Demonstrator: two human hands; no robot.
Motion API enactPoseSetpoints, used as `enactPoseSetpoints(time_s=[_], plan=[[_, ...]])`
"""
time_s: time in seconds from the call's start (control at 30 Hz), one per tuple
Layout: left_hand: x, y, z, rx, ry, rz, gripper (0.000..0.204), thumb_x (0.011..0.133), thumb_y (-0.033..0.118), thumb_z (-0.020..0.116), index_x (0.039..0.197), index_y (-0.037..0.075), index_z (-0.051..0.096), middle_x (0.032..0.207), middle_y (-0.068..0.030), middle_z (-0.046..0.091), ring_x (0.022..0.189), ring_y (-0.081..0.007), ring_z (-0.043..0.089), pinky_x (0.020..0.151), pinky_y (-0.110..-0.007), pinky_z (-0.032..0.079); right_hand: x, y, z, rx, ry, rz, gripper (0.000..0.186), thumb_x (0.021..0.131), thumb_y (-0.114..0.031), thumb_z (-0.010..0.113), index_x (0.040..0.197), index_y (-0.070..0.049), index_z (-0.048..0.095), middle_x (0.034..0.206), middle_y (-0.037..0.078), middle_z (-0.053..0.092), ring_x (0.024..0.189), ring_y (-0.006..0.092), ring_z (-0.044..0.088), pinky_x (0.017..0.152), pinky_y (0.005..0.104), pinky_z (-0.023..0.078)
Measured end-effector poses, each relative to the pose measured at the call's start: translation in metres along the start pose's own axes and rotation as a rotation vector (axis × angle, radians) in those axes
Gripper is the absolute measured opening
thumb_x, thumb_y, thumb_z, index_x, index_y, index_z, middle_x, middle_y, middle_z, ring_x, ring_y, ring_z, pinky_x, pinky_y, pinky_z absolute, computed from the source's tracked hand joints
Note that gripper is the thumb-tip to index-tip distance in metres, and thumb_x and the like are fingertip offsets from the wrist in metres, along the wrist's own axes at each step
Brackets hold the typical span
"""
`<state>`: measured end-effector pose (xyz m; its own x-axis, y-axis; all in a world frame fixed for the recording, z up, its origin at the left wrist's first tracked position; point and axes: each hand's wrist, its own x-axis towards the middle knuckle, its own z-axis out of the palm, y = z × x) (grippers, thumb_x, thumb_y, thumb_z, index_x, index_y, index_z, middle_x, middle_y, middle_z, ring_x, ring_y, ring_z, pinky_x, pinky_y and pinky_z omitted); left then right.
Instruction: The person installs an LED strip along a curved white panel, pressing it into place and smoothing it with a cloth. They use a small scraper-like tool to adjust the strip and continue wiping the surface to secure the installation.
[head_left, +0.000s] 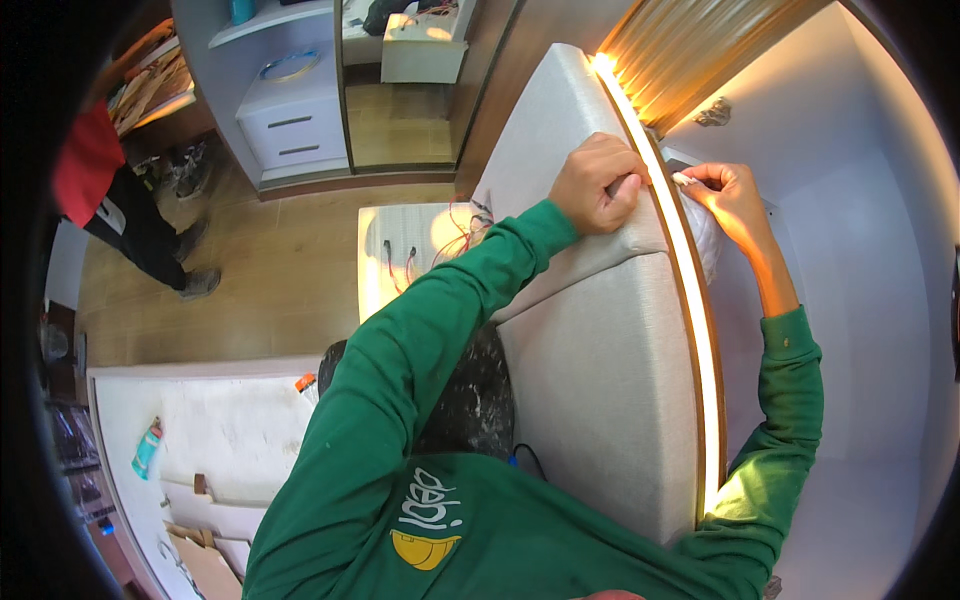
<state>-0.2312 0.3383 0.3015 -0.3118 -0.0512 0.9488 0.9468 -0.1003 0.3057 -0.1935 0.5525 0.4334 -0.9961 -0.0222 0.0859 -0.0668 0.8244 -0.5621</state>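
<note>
A glowing light strip [672, 220] runs along the curved top edge of a padded headboard panel [600, 350] in light grey fabric. My left hand [603, 183] is closed in a fist over the panel's upper section, its fingertips against the edge beside the strip. Whatever those fingers hold, if anything, is hidden. On the strip's other side, my right hand [728, 203] pinches a small white piece [684, 180] between thumb and fingers. Below that pinch hangs a crumpled white cloth-like thing [706, 240], partly behind the edge; whether the two are joined I cannot tell.
A low white unit [375, 232] with loose red and black wires stands left of the panel. Beyond are a mirror door [405, 120] and white drawers [295, 135]. A person in red [92, 165] stands far left. A turquoise bottle [147, 448] lies on a white surface lower left.
</note>
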Motion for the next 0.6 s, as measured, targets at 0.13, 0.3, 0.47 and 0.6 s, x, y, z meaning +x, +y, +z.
enactPoseSetpoints(time_s=[0.13, 0.3, 0.47, 0.6], plan=[[0.001, 0.0, -0.002, 0.029, -0.047, -0.014, 0.021, 0.089, 0.01, 0.056, 0.091, 0.003, 0.075, 0.095, -0.0134, 0.078, 0.09, -0.0319, 0.071, 0.088, -0.042, 0.054, 0.03, 0.004, 0.02, 0.062, 0.242, -0.257, 0.016, 0.094, -0.006, 0.078, 0.107, 0.0, 0.083, 0.091, 0.003, 0.08, 0.081, 0.0075, 0.069, 0.075, 0.0266, 0.055], [-0.001, 0.0, -0.003, 0.04, -0.081, -0.034, 0.019, 0.09, 0.01, 0.057, 0.092, 0.002, 0.075, 0.095, -0.0141, 0.077, 0.092, -0.0326, 0.07, 0.089, -0.042, 0.054, 0.016, -0.001, 0.017, 0.031, 0.068, -0.236, 0.019, 0.09, -0.008, 0.08, 0.107, -0.002, 0.084, 0.091, 0.006, 0.081, 0.082, 0.0141, 0.072, 0.077, 0.032, 0.057], [0.011, 0.017, -0.004, 0.011, -0.085, -0.206, 0.016, 0.093, 0.01, 0.062, 0.092, 0.004, 0.077, 0.09, -0.0124, 0.076, 0.091, -0.0304, 0.07, 0.087, -0.041, 0.053, -0.07, -0.021, -0.072, 0.03, -0.29, -0.243, 0.017, 0.091, -0.013, 0.082, 0.099, 0.003, 0.081, 0.097, 0.006, 0.079, 0.089, 0.015, 0.072, 0.086, 0.0306, 0.056], [0.044, 0.058, 0.003, -0.277, -0.185, -0.461, 0.039, 0.108, 0.037, 0.059, 0.124, 0.003, 0.069, 0.114, -0.0111, 0.075, 0.105, -0.0205, 0.068, 0.089, -0.039, 0.055, -0.111, -0.058, -0.114, 0.372, -0.143, -0.365, 0.022, 0.091, -0.011, 0.083, 0.107, 0.003, 0.078, 0.1, 0.008, 0.078, 0.093, 0.0137, 0.071, 0.085, 0.0286, 0.056]])
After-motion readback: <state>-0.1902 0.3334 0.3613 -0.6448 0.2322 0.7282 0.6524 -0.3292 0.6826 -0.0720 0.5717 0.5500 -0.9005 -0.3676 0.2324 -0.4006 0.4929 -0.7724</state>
